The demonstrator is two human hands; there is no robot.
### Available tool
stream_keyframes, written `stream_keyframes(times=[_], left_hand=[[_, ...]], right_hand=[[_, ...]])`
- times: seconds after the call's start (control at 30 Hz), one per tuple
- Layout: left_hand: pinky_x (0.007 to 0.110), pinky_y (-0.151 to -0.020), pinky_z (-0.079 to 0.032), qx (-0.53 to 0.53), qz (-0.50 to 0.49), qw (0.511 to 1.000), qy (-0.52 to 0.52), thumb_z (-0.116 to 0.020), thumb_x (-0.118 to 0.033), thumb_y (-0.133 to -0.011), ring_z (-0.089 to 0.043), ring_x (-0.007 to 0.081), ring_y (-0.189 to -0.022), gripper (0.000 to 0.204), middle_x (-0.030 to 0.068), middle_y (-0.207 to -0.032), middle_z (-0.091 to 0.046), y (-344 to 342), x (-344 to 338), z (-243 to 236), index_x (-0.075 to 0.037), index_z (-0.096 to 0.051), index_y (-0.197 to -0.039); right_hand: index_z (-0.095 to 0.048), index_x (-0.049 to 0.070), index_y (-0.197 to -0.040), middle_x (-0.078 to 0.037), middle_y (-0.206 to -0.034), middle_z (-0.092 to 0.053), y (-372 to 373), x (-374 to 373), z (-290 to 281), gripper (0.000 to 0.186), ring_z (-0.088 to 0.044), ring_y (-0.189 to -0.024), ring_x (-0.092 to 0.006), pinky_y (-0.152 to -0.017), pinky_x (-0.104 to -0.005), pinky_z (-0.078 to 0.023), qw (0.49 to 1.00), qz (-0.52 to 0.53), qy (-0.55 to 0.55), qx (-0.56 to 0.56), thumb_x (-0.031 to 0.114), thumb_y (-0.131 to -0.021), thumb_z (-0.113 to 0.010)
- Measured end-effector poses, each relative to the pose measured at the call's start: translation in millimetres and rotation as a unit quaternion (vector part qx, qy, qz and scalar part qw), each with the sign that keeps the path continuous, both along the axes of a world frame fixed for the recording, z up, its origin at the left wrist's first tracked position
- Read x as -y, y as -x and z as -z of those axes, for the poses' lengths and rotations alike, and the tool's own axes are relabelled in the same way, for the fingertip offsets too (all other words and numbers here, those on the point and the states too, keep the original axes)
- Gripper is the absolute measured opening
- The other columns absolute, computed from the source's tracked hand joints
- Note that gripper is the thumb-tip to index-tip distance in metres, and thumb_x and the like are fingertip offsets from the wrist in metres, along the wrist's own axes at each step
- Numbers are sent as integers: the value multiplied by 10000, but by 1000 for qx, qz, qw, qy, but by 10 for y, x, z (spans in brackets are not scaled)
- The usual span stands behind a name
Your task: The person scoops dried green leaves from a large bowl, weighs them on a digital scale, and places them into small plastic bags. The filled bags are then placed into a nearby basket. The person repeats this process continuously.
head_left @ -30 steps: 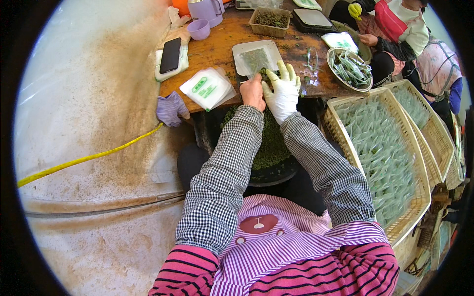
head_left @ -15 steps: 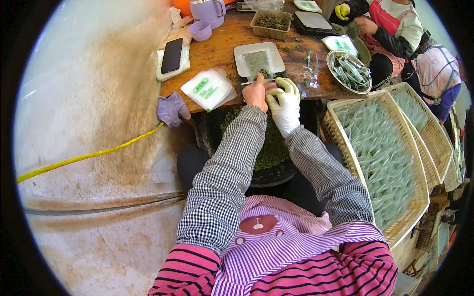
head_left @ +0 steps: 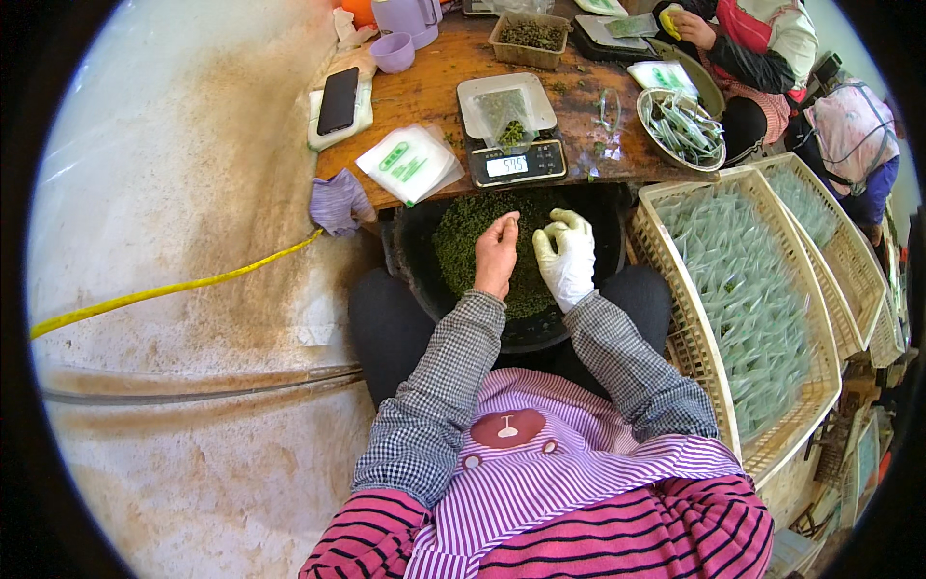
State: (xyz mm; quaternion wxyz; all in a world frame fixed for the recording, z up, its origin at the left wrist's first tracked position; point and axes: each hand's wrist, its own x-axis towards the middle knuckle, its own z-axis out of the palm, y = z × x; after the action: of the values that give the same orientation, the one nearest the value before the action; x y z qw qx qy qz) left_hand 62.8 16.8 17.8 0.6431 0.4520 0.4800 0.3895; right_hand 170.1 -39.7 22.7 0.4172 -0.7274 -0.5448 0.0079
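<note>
Over a black tub [head_left: 405, 236] of small green leaves or buds [head_left: 458, 246] are both hands. My bare left hand [head_left: 498, 249] has its fingers curled to a pinch; whatever they hold is hidden. My right hand [head_left: 565, 253], in a white and pale-yellow glove, is beside it with curled fingers, contents unclear. Above them on the table, a digital scale [head_left: 535, 166] with a lit display carries a clear bag [head_left: 506, 111] with a green clump at its lower end. To its left lies a stack of white, green-printed bags [head_left: 403, 166].
A phone [head_left: 338, 101], purple cup [head_left: 394, 53] and food tub [head_left: 528, 43] are on the wooden table [head_left: 593, 82]. At right are a bowl of packets [head_left: 683, 135] and plastic crates [head_left: 733, 289] of bags. A co-worker [head_left: 743, 53] sits upper right; a yellow hose [head_left: 174, 285] runs left.
Both hands have left the bag on the scale and moved down over the black tub, uncovering the scale's display. The co-worker's hands have shifted.
</note>
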Motion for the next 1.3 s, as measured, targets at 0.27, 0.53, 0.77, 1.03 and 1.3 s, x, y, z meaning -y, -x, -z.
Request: stream_keyframes(times=[0.27,0.53,0.77,1.03,1.3], left_hand=[[266,-801,-506,94,26,993,66,-381,-258,-1002,-597,172,-987,402,119,-1132,-590,-44,-406,-453,14,-433,-1294],[240,-675,-547,150,-49,983,94,-396,-196,-995,-622,166,-841,426,148,-1093,-590,-309,-774,-541,55,-365,-1338],[295,-770,-532,209,-25,975,78,-373,-190,-998,-585,199,-895,407,142,-1080,-552,-311,-819,-420,78,-358,-1305],[282,-769,-518,232,-1,967,108,-391,-200,-995,-596,184,-898,316,107,-1032,-589,-222,-507,-408,29,-476,-1197],[278,-695,-537,212,-53,970,101,-559,-83,-913,-618,144,-801,189,44,-958,-621,-262,-504,-436,-3,-577,-1083]], right_hand=[[-626,174,-1072,-134,-1252,-507,-213,-575,-535,388,-438,-1186,-346,-995,-487,-323,983,-10,-101,152,28,-716,-578],[-662,196,-1002,-46,-1323,-490,-332,-1350,-631,266,-364,-1285,-295,-1043,-524,-252,938,-39,-42,342,160,-741,-625],[-674,136,-816,-50,-1254,-543,-305,-1183,-687,100,-400,-1249,-283,-1040,-543,-236,967,-38,-95,235,196,-753,-625],[-680,106,-840,-100,-1164,-576,-144,-547,-488,132,-447,-1181,-328,-989,-465,-315,993,-33,-95,68,169,-725,-689],[-661,28,-870,-122,-1162,-563,7,-374,-453,132,-483,-1129,-298,-982,-385,-372,994,-26,-85,-66,78,-752,-695]])
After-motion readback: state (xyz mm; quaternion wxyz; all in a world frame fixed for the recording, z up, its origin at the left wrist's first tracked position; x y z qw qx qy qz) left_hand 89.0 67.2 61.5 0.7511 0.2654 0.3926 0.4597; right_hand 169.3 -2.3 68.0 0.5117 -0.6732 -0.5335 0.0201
